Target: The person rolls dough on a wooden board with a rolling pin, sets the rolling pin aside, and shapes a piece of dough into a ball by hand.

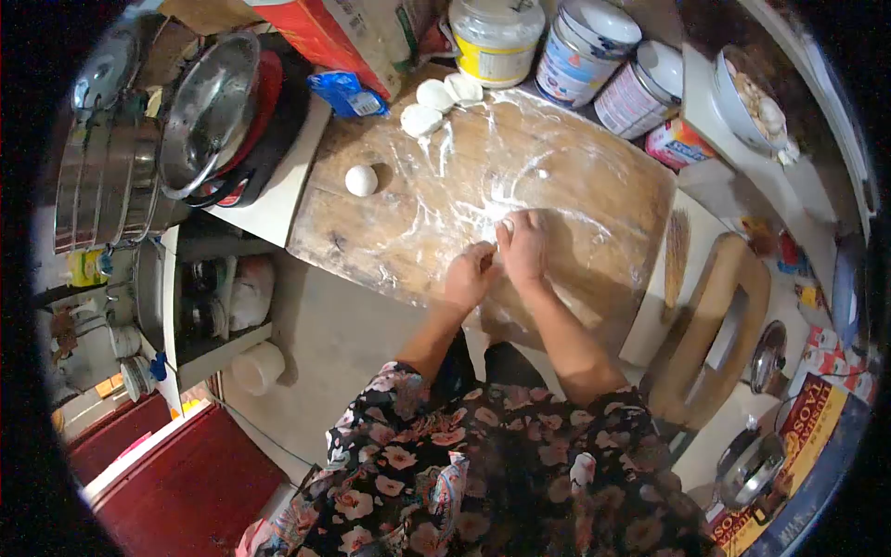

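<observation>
A wooden board [594, 176] dusted with white flour lies in front of me. My left hand [471, 275] is closed low over its near half, fingers curled together. Just to the right, my right hand [523, 249] is also closed, its fingertips down among the flour and close to the left fingers. A little white shows at the right fingertips; what either hand holds is hidden. A round dough ball [361, 180] rests on the board's left side. Several flattened white dough pieces [422, 120] lie together at the back edge.
Behind the board stand a white tub with a yellow label [497, 51], several cans [580, 56] and a blue packet [347, 94]. Metal pots [209, 107] are at the left. A straw whisk [677, 251] and a wooden frame [710, 325] lie at the right.
</observation>
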Available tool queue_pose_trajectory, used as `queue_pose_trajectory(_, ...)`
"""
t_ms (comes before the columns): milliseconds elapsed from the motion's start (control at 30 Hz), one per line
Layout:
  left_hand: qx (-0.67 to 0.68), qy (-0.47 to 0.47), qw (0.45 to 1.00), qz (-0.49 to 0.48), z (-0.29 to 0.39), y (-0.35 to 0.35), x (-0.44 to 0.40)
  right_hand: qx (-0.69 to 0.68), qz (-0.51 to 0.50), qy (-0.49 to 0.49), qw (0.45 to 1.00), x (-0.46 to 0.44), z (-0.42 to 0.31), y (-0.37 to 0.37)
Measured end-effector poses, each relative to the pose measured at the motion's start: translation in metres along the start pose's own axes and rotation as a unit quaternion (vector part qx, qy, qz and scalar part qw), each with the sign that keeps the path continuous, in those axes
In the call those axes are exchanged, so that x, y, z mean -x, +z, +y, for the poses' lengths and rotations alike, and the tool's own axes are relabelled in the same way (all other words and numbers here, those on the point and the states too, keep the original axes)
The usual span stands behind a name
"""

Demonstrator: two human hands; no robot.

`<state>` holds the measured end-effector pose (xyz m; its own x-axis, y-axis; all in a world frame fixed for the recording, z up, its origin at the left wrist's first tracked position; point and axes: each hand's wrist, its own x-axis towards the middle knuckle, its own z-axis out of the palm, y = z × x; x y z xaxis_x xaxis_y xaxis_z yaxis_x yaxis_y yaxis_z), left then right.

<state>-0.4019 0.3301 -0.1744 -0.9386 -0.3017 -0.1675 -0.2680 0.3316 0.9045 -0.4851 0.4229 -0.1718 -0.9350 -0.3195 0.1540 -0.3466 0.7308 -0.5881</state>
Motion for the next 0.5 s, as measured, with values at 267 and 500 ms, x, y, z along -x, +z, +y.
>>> queue_pose_trajectory(267, -0.059, -0.052, 0.995, -0.057, 0.005, -0.012, -0.022, 0.079, 0.01, -0.049, 0.996, -0.021, 0.015, 0.035)
queue_pose_trajectory(500, -0.139, -0.081, 0.985, -0.061, 0.0, 0.0, -0.029, 0.082, -0.031, -0.063, 0.994, -0.042, 0.01, 0.028)
